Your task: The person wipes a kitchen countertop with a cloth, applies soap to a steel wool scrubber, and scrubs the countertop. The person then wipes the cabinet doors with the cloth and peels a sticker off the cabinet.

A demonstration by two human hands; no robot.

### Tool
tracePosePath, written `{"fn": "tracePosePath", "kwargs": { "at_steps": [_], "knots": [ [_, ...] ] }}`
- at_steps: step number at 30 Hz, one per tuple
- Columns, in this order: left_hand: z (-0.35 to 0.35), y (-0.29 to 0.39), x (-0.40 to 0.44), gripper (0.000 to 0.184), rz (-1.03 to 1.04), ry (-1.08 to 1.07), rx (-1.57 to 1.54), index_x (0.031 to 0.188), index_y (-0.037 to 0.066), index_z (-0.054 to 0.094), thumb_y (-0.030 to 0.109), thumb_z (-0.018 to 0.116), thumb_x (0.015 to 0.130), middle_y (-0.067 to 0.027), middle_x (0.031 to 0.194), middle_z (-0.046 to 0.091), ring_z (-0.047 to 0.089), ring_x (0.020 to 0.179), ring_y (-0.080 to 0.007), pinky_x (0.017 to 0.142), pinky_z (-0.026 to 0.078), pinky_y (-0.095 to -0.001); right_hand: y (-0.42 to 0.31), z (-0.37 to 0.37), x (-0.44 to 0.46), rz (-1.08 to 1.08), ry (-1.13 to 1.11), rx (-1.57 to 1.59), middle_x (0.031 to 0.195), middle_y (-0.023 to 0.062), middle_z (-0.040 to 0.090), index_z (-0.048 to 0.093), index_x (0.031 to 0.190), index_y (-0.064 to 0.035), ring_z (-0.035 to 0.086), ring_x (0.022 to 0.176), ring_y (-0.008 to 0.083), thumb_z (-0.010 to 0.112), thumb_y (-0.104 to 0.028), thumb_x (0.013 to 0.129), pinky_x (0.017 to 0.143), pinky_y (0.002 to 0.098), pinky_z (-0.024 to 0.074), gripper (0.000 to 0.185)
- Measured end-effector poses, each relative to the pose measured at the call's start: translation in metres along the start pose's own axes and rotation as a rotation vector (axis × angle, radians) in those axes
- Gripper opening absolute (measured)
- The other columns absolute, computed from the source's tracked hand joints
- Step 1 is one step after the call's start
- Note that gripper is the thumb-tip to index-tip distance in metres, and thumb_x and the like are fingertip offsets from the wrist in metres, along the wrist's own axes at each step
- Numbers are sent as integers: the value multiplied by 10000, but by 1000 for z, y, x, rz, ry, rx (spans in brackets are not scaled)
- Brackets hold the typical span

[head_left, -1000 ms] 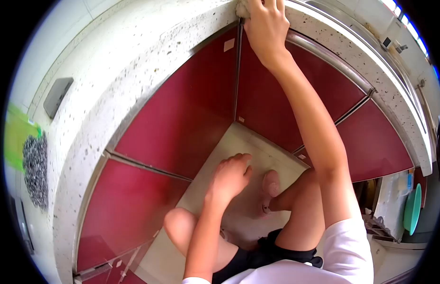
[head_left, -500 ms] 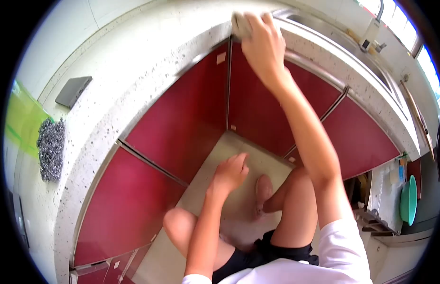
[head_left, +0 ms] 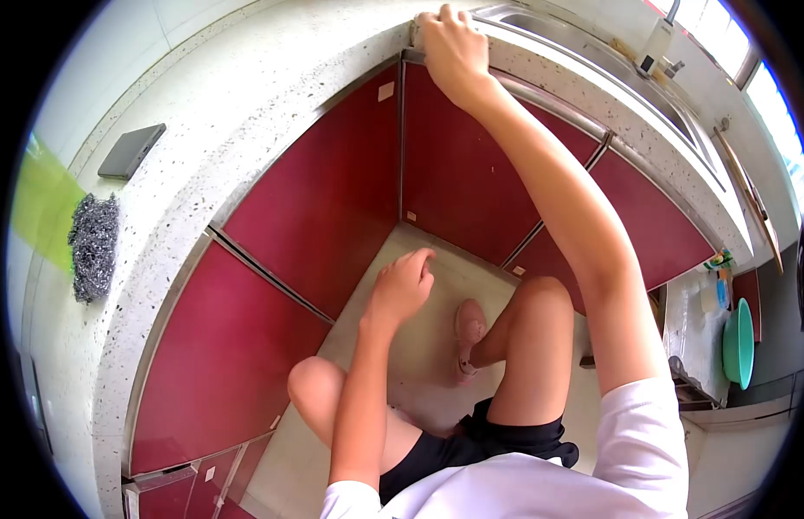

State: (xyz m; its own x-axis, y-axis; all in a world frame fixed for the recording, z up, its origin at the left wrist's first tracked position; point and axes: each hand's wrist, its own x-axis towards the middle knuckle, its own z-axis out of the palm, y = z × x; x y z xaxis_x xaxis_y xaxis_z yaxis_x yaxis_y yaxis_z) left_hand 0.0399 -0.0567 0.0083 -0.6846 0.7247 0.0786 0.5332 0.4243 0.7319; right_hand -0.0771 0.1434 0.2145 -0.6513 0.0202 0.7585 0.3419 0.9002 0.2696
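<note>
At the inner corner of the speckled white countertop (head_left: 272, 102), my right hand (head_left: 454, 54) presses down on the edge. Its fingers are closed round a pale cloth (head_left: 418, 33), which is mostly hidden beneath them. My left hand (head_left: 404, 285) hangs in the air above my left knee, in front of the dark red cabinet doors (head_left: 324, 177). Its fingers are curled in loosely, and no object shows in it.
On the left counter lie a grey flat box (head_left: 132, 152), a dark steel-wool scourer (head_left: 94, 246) and something green (head_left: 47, 203). A sink (head_left: 549, 30) with a faucet (head_left: 655, 48) is at the upper right. A green basin (head_left: 738, 344) stands at the right.
The cloth was lifted just above the counter edge half a second ago; now my right hand is down on the edge with it. My left hand remains curled. The view has shifted slightly.
</note>
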Motion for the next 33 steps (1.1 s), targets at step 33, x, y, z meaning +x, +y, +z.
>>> {"fn": "tracePosePath", "kwargs": {
  "at_steps": [33],
  "knots": [
    [-27, -16, -50, 360, -125, -65, 103, 1213, 33, 565, 174, 534, 884, -162, 1122, 639, 599, 1048, -334, 935, 457, -410, 22, -16, -71, -236, -171, 215, 1103, 77, 559, 630, 1097, -177, 564, 1065, 258, 709, -49, 721, 792, 367, 557, 405]
  ]
}}
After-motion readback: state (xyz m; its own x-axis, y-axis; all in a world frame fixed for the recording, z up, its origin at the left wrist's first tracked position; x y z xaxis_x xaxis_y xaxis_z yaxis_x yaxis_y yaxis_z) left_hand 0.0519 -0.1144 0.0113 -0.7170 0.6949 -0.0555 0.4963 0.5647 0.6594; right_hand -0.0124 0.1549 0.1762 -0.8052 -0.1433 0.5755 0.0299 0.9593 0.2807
